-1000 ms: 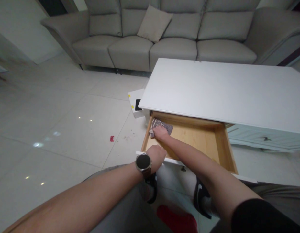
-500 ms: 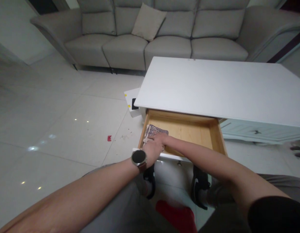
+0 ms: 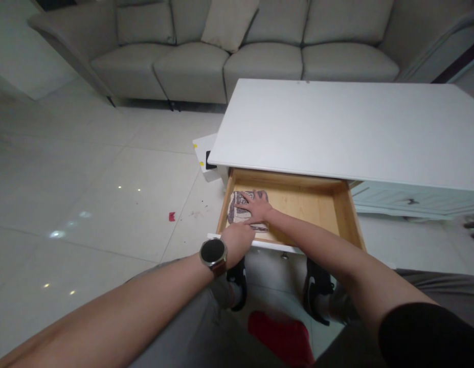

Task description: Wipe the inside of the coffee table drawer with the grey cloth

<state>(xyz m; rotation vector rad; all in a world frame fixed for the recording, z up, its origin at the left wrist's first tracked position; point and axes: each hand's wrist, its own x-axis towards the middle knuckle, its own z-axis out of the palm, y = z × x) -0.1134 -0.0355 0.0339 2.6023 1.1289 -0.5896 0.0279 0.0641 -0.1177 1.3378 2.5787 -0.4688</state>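
Note:
A folded patterned cloth (image 3: 237,208) in purple-grey and cream lies at the left end of the pulled-out wooden drawer (image 3: 306,207). My right hand (image 3: 258,208) rests on top of it, fingers spread flat, with nothing gripped. At the cloth's near edge, over the white drawer front, is my left hand (image 3: 237,243). Its fingers point down and are mostly hidden, so their grip does not show. A round dark-faced watch (image 3: 213,251) is on my left wrist.
The drawer belongs to a white coffee table (image 3: 336,130). A white box (image 3: 206,156) sits on the floor by its left corner. A grey sofa (image 3: 190,66) stands behind. A red scrap (image 3: 172,216) lies on the tiles, and a red object (image 3: 280,337) lies between my feet.
The cloth, bunched under both hands before, now lies flatter and wider in the drawer. My right hand's fingers have spread over it, and my left hand has shifted slightly toward me.

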